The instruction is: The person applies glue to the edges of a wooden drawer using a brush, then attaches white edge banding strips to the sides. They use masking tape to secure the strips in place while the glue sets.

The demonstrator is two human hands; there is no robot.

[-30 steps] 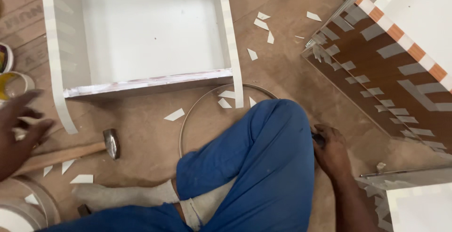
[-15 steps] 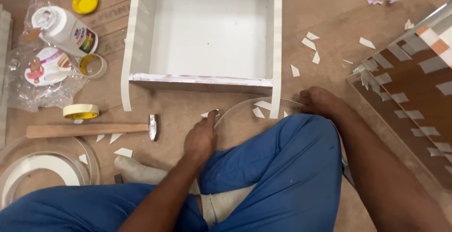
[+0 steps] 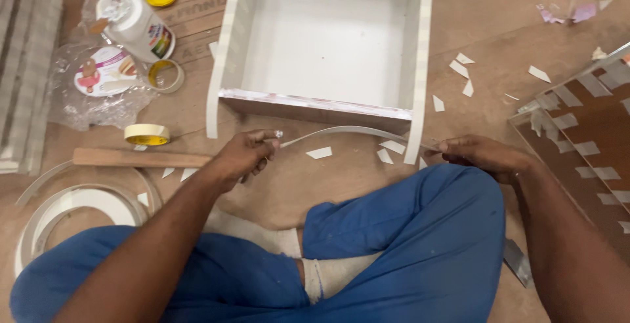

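Pinching opposite ends of a white edge strip [image 3: 348, 131], the left hand [image 3: 241, 156] and right hand [image 3: 482, 154] hold it bowed (slightly arched) just before the white box's [image 3: 321, 47] front edge.

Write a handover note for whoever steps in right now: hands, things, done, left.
Left hand: grip shut on one end of the white edge-banding strip.
Right hand: grip shut on the other end; the strip arcs between them.
White box lies open-side-up on the floor just beyond the strip, front edge showing bare brown.
Hammer, tape roll, glue bottle to the left.
Done: strip in hand. Left: strip not yet on the box.
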